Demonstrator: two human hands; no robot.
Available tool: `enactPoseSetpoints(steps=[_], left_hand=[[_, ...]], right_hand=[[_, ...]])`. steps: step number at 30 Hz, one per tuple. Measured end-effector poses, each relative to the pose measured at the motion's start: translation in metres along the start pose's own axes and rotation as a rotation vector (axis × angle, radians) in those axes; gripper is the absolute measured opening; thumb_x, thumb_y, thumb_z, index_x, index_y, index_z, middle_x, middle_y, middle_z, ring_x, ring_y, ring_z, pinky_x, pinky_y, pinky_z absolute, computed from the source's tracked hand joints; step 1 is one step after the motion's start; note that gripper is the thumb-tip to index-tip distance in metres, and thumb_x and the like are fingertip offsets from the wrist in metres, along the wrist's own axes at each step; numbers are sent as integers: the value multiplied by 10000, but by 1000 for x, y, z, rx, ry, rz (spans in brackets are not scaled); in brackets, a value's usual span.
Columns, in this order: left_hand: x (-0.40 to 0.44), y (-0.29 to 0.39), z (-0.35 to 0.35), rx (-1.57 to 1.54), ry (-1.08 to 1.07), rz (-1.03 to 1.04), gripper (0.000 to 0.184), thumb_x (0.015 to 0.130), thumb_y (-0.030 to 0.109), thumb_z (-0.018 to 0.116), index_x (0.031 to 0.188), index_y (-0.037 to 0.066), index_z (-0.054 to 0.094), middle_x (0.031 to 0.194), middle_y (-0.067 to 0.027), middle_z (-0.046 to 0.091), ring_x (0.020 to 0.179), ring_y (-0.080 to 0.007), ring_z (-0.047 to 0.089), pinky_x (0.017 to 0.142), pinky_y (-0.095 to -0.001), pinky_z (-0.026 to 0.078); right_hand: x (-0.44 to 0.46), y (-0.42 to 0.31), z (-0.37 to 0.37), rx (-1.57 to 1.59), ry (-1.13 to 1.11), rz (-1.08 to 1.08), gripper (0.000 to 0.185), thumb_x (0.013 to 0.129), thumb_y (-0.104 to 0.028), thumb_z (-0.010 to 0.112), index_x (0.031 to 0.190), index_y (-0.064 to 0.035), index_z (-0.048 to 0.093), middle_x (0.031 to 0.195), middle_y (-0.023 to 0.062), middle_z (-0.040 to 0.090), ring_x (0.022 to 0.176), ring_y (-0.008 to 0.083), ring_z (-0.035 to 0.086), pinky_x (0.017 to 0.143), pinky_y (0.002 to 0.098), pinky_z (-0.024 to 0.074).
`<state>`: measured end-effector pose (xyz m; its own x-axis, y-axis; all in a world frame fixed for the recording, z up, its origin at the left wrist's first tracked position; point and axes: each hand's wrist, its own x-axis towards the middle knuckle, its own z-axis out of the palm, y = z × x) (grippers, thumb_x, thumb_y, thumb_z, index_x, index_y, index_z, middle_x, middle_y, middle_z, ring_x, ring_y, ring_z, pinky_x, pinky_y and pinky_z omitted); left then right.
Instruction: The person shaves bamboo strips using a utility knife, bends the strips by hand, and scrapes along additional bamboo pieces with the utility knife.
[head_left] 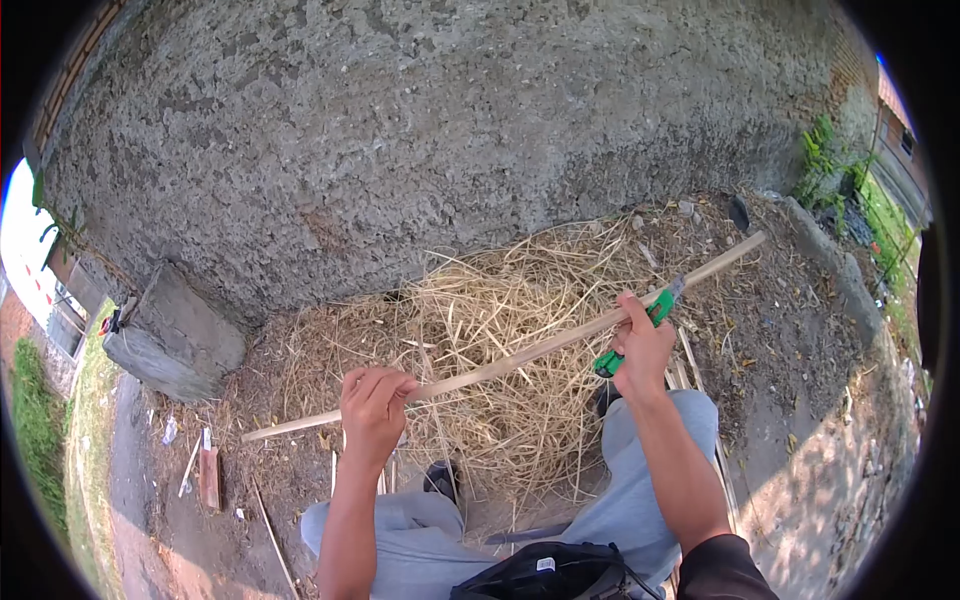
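While left grip clamps pale strip above straw, right grip clasps green cutter.

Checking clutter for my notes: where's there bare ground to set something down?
Mostly bare soil lies between the shavings heap and the low kerb on the right. It is crowded below the wall, where the heap spreads beneath the long strip; a thin stick and reddish wood piece break up the lower left.

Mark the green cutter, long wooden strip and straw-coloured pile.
Green cutter (659, 308): head view, green body near the blade.
Long wooden strip (520, 357): head view, near mid-length.
Straw-coloured pile (510, 412): head view, middle of the heap.
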<state>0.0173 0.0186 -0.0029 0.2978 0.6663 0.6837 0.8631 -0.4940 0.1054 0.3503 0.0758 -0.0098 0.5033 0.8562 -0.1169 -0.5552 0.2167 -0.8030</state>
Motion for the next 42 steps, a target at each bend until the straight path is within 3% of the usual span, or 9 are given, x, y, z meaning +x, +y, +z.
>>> enactPoseSetpoints(steps=[3,10,16,19,24,28,34,38,42], left_hand=[[5,13,-10,-238,-73,-76,310,691,264,823,877,68,671,928,-60,678,788,-255,639,720,-372,494],[-4,2,2,-77,-72,117,160,761,110,755,873,27,676,893,-95,677,713,-269,640,655,-356,507],[-9,-7,4,-390,-18,-390,102,832,19,670,927,52,689,848,-80,688,672,-243,642,576,-321,476],[-8,-6,2,-468,-115,-602,120,852,80,683,972,78,692,811,-42,686,703,-200,626,722,-344,461],[-3,13,8,-150,101,-521,281,873,256,703,1108,110,650,767,34,662,997,-187,544,1006,-454,173],[-5,22,7,-42,51,-440,324,884,280,695,1143,99,628,785,41,656,1061,-200,510,992,-472,180],[-4,24,7,244,188,-219,401,898,348,664,1183,85,566,1165,-75,572,1120,-273,476,977,-490,196],[-12,7,3,305,391,-281,498,930,398,621,1247,51,459,1342,-192,395,1223,-339,372,1009,-509,177],[-6,-36,-16,-129,787,-796,621,948,422,599,1328,26,310,1347,-195,296,1213,-314,350,994,-538,293]], right_hand=[[1,4,1,-21,39,-17,148,869,-98,689,773,-40,591,596,1,530,410,38,359,385,228,256],[15,12,6,-30,80,13,165,876,-141,704,827,-22,600,668,67,604,425,54,377,399,238,286],[10,13,11,-10,-139,55,264,946,-294,656,864,-45,623,677,2,536,456,47,343,427,237,295],[12,19,9,-6,-165,106,302,965,-332,619,929,-33,638,712,2,545,459,30,346,412,220,285],[16,22,6,-30,-107,191,309,978,-336,594,924,-36,637,674,-17,485,459,36,344,413,224,285],[23,25,3,-5,-68,228,300,975,-335,598,907,-45,634,672,-20,473,469,40,348,420,222,295],[47,15,-9,122,3,207,300,958,-347,625,835,-83,554,683,-12,459,484,66,355,438,240,305],[71,-14,-27,198,96,67,279,978,-346,591,934,-71,577,683,-32,404,499,64,341,448,244,305],[76,-28,-38,235,107,-2,272,988,-336,577,939,-69,573,682,-35,400,498,65,333,447,243,301]])
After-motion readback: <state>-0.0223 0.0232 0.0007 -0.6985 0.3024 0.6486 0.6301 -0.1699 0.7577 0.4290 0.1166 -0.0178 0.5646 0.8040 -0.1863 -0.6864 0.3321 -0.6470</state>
